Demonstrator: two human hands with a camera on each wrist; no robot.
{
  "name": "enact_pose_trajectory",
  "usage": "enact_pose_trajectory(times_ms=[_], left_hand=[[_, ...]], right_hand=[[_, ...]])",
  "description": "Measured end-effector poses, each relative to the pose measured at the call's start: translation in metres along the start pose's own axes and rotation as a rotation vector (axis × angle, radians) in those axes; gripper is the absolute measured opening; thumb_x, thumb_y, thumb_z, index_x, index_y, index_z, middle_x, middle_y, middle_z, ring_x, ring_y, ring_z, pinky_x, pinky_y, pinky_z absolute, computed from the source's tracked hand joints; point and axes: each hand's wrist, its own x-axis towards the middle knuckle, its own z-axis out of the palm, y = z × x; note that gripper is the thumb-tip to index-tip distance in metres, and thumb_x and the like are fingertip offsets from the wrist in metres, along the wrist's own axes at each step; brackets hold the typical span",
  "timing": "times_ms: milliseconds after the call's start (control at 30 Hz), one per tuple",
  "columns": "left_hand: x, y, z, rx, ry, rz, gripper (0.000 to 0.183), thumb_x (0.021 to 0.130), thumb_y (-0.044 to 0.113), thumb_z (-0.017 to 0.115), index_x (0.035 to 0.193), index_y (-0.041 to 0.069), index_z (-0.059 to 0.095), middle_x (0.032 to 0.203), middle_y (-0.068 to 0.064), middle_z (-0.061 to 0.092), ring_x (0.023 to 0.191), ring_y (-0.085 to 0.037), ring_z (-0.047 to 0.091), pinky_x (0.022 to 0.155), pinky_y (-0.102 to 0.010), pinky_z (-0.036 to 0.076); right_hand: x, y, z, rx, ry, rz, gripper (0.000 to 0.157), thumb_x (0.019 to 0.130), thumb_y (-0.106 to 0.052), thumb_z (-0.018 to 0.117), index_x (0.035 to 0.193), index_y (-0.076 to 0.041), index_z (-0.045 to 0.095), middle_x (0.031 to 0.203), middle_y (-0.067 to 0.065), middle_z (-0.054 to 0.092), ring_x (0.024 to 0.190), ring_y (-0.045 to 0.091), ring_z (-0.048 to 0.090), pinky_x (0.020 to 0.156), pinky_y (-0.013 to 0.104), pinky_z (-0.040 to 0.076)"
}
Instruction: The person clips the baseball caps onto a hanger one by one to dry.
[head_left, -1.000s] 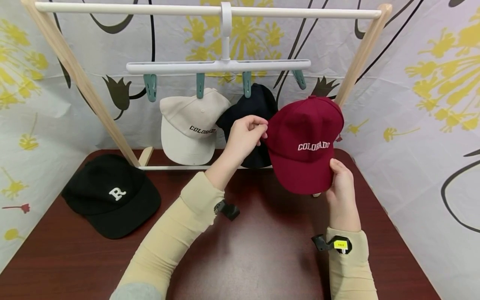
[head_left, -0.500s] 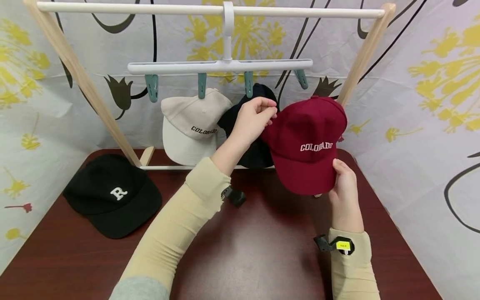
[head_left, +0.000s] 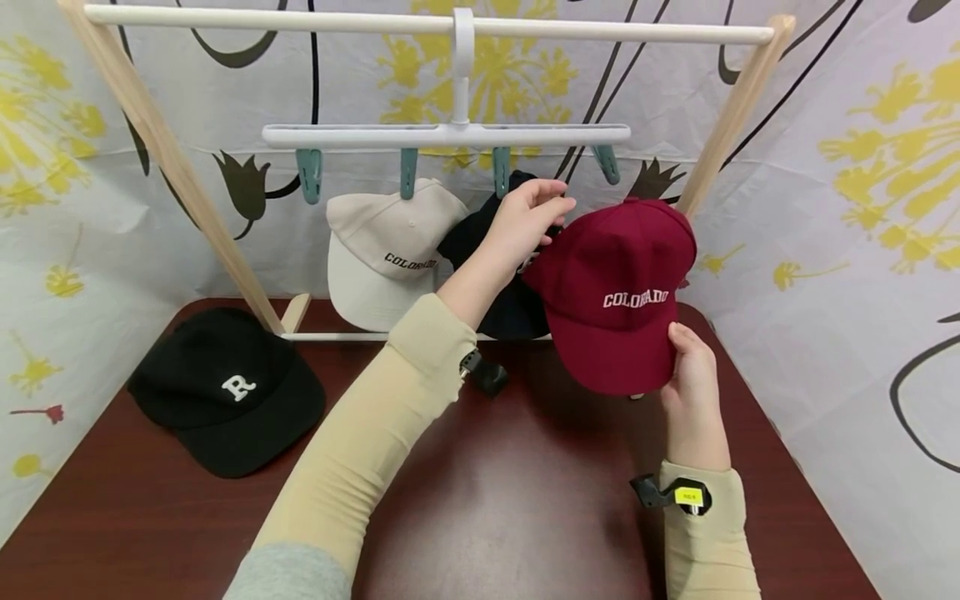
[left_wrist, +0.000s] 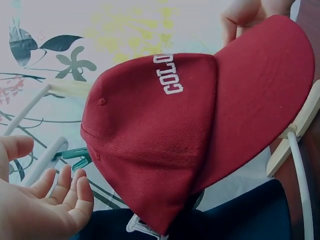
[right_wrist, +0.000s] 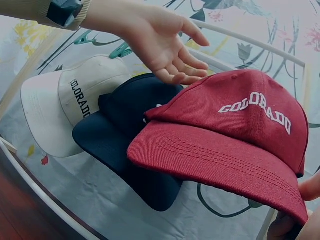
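A red baseball cap (head_left: 618, 292) lettered COLORADO is held up at the right of the head view, its brim pointing down. My right hand (head_left: 692, 367) pinches the brim's right edge. Beside the cap's upper left, my left hand (head_left: 525, 221) is raised with loosely bent fingers and nothing in them. Its fingers (left_wrist: 62, 192) show apart from the cap in the left wrist view. Behind that hand hangs a dark navy cap (right_wrist: 132, 115), partly covered by the red one. The rightmost green clip (head_left: 606, 164) hangs bare above the red cap.
A white hanger (head_left: 442, 135) with several green clips hangs from the wooden rack's top bar (head_left: 322, 21). A cream cap (head_left: 390, 258) hangs left of the navy one. On the dark red table lies a black cap (head_left: 225, 392) with a white R.
My left hand has moved up and right, away from the red cap's side toward the hanger's right clips. The red cap and my right hand stay nearly in place.
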Motion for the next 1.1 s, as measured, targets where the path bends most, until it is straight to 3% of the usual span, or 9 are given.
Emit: enact_pose_trajectory(times_ms=[433,667,1100], left_hand=[[0.015,0.004,0.001,-0.097,-0.046,-0.067,0.048,0.098,0.024,0.057,0.143,0.011,0.044,0.134,0.0,0.051,0.115,-0.014,0.053,0.089,-0.031,0.047],[0.02,0.008,0.002,-0.066,-0.073,-0.077,0.054,0.099,0.026,0.056,0.148,0.019,0.037,0.139,0.002,0.048,0.122,-0.013,0.048,0.094,-0.032,0.044],[0.031,0.02,0.007,-0.047,-0.147,-0.158,0.055,0.1,0.026,0.054,0.15,0.029,0.033,0.148,0.015,0.036,0.132,-0.003,0.034,0.104,-0.037,0.035]], right_hand=[[0.001,0.001,-0.001,-0.01,-0.002,-0.018,0.031,0.1,-0.007,0.045,0.074,-0.008,0.062,0.07,0.001,0.062,0.066,0.011,0.057,0.058,0.024,0.046],[0.001,0.001,-0.001,-0.031,0.001,-0.026,0.032,0.1,-0.007,0.045,0.075,-0.008,0.064,0.071,0.0,0.063,0.066,0.011,0.057,0.059,0.023,0.046],[0.002,0.001,-0.002,-0.038,-0.005,-0.023,0.033,0.101,-0.007,0.044,0.075,-0.008,0.064,0.071,0.0,0.063,0.066,0.011,0.057,0.059,0.023,0.046]])
